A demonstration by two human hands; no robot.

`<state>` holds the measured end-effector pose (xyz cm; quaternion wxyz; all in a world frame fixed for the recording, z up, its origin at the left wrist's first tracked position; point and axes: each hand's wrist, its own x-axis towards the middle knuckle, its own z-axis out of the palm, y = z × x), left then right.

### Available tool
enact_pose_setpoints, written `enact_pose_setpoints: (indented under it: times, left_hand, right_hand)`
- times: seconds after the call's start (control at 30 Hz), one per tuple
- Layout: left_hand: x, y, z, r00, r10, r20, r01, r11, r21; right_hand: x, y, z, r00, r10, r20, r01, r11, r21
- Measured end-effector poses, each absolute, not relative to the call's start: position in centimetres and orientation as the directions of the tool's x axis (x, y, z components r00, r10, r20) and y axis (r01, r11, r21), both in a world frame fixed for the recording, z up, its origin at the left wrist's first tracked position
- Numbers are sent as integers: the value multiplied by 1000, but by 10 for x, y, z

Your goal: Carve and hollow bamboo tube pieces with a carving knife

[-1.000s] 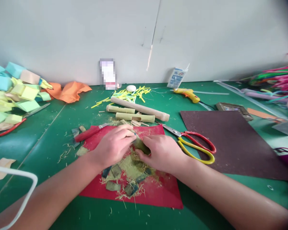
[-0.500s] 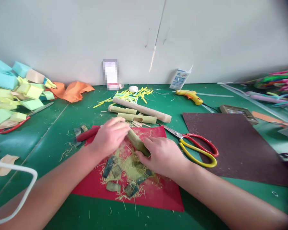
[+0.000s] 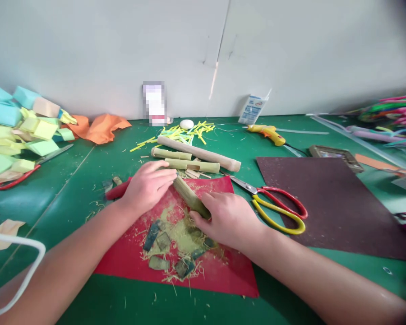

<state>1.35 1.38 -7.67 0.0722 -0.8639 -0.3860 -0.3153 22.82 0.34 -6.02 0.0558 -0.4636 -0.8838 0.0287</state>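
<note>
Wrapped in my right hand (image 3: 226,216) is the near end of a short bamboo tube (image 3: 189,195), slanting away from me to the left. My left hand (image 3: 150,185) is at the tube's far end, fingers stretched out and fingertips at its tip; its palm side is hidden. Beside the left wrist lies a red handle (image 3: 117,191), partly covered by the hand. Under both hands a red sheet (image 3: 122,257) carries pale bamboo dust, curled shavings and several dark green bamboo chips (image 3: 159,262).
Beyond the hands lie two cut bamboo pieces (image 3: 203,167) and a wooden rod (image 3: 203,153). Red-and-yellow-handled scissors (image 3: 280,207) rest beside a brown sheet (image 3: 325,203). A yellow glue gun (image 3: 267,134) is at the back, folded paper pieces (image 3: 40,128) at left.
My left hand has slid back to the left along the tube's far end, uncovering more of its tip. My right hand and the tube have stayed in place.
</note>
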Motion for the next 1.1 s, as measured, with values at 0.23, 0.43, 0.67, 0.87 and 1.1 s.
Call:
enact_pose_setpoints:
  times: [0.23, 0.43, 0.67, 0.87, 1.1]
  left_hand:
    - [14, 14, -79, 566, 603, 562, 656, -742, 136]
    - [18, 11, -79, 597, 599, 533, 629, -762, 151]
    - [16, 13, -80, 516, 638, 572, 730, -676, 95]
    - [18, 7, -79, 551, 633, 543, 709, -699, 95]
    - [16, 9, -78, 592, 603, 535, 679, -731, 74]
  right_hand:
    - [229, 5, -59, -583, 810, 57, 802, 585, -120]
    - [228, 3, -59, -581, 812, 62, 803, 584, -117]
    - [228, 3, -59, -567, 822, 55, 814, 570, -116]
    - [228, 2, -60, -558, 827, 66, 818, 562, -126]
    - [225, 2, -60, -549, 833, 65, 824, 553, -122]
